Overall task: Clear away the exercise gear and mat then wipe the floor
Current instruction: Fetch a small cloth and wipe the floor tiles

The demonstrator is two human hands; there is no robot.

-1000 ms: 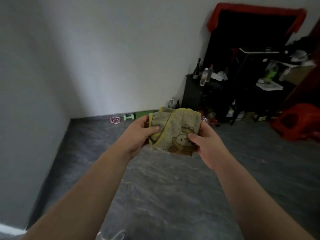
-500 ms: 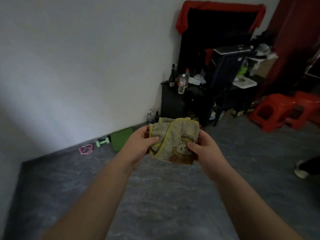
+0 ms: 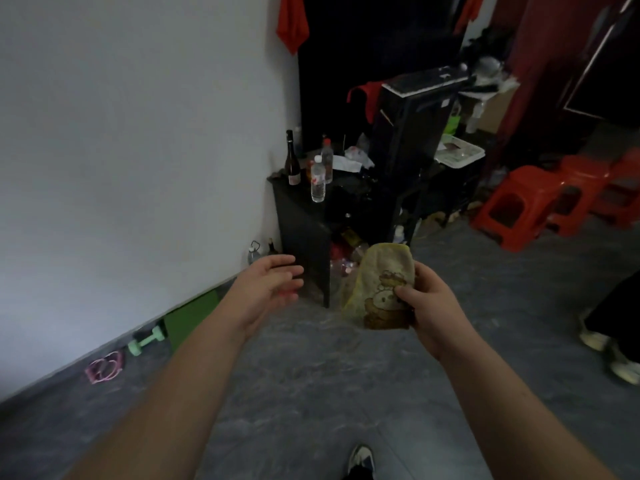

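Grey marbled floor (image 3: 311, 393) meeting a plain white wall (image 3: 138, 133) along a dark baseboard. The right hand (image 3: 431, 303) grasps a folded yellow-edged cloth (image 3: 381, 289) printed with cartoon bears, thumb pressed on its front and fingers curled behind, held in the air above the floor. The left hand (image 3: 268, 289) is released, fingers spread and relaxed, apart from the cloth. Against the wall lie a green mat (image 3: 188, 317), a mint-green dumbbell (image 3: 147, 341) just beside it, and a pink resistance band (image 3: 104, 367) near the dumbbell. A black cabinet (image 3: 301, 230) in the corner carries a dark wine bottle (image 3: 292, 161) and clear plastic bottles (image 3: 318, 180). Red plastic stools (image 3: 519, 206) stand at right. The wearer's shoe (image 3: 362, 459) shows at bottom; another person's shoes (image 3: 609, 351) appear at the right edge.
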